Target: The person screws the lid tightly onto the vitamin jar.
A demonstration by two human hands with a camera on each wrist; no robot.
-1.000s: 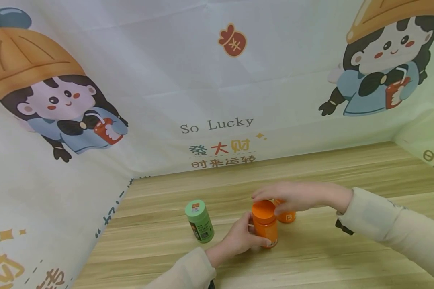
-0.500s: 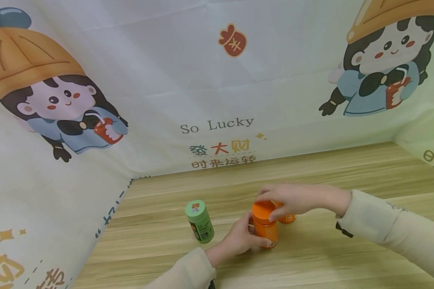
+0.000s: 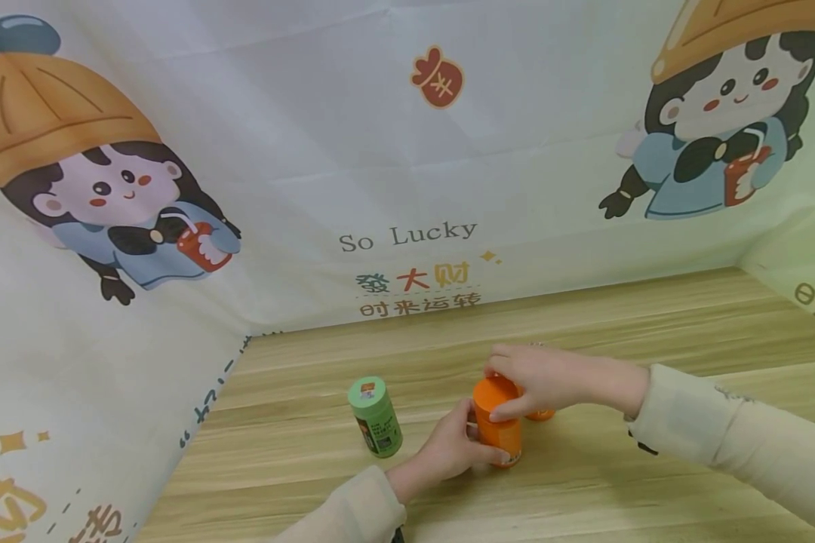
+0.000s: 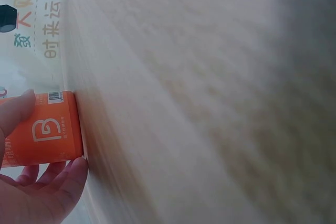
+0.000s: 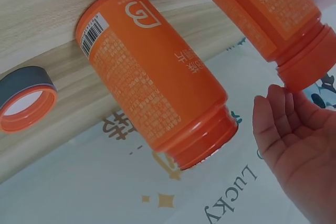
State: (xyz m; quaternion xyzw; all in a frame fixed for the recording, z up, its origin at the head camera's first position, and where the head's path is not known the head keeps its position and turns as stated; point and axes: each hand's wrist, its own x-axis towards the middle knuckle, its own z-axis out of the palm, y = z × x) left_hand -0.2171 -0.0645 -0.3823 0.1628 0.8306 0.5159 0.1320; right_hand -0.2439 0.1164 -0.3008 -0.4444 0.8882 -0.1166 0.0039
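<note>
On the wood-grain tabletop (image 3: 258,452), seen from my head, my left hand (image 3: 446,443) grips the capped orange bottle (image 3: 509,437) low on its body, thumb across the front, and the bottle stands upright. My right hand (image 3: 546,378) holds the orange lid (image 3: 494,394) on top of it, the thumb curled along the near edge and the fingers around the far side. Just behind, mostly hidden by that hand, stands the second orange bottle (image 3: 542,415). Off to the left, apart from both, a green bottle (image 3: 378,427) stands with its green lid (image 3: 367,391) on, so I can't see its contents. A printed cloth (image 3: 299,151) hangs behind the table.

From my left wrist, thumb and fingers are wrapped around the orange body, its base at the tabletop, with a barcode and a white logo showing.

From my right wrist, which sees things upside down, my fingertips touch the lid's edge, and the lid sits over the bottle's neck. The second orange bottle is uncapped, its threaded neck exposed; its inside is hidden from me. Near it lies a grey-and-orange cap (image 5: 31,90), its whitish inside showing.
</note>
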